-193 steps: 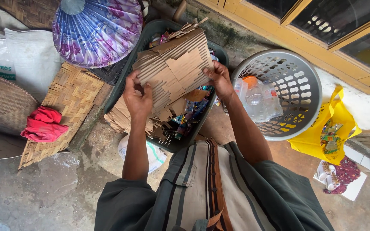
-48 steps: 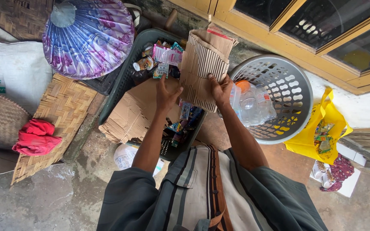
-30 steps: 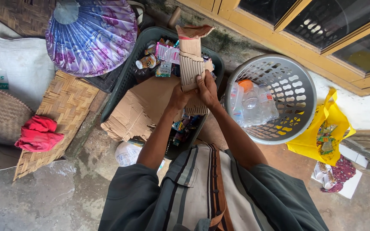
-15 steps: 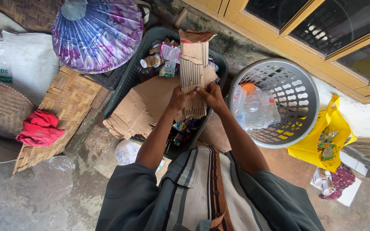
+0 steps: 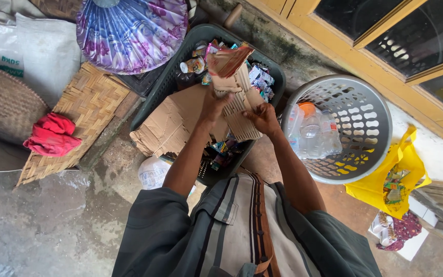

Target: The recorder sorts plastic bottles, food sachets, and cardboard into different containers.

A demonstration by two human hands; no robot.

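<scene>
Both my hands grip a torn, ribbed piece of brown cardboard (image 5: 238, 95) above a dark green rectangular basket (image 5: 162, 87). My left hand (image 5: 212, 105) holds its left edge and my right hand (image 5: 263, 117) holds its lower right edge; the piece is folded and bent between them. A larger flat cardboard sheet (image 5: 173, 122) lies across the basket's near left corner. Colourful wrappers and a small bottle (image 5: 193, 65) fill the basket's far end.
A round grey laundry basket (image 5: 365, 115) with clear plastic bottles (image 5: 311, 131) stands to the right. A yellow bag (image 5: 390, 179) lies beyond it. On the left are a woven mat (image 5: 85, 110), a red cloth (image 5: 52, 135), a purple folded fan-like umbrella (image 5: 132, 31) and a white sack (image 5: 37, 48).
The cardboard piece, wide and flat at first, has been folded narrower between my hands and now bends over at the top. My hands have drawn closer together.
</scene>
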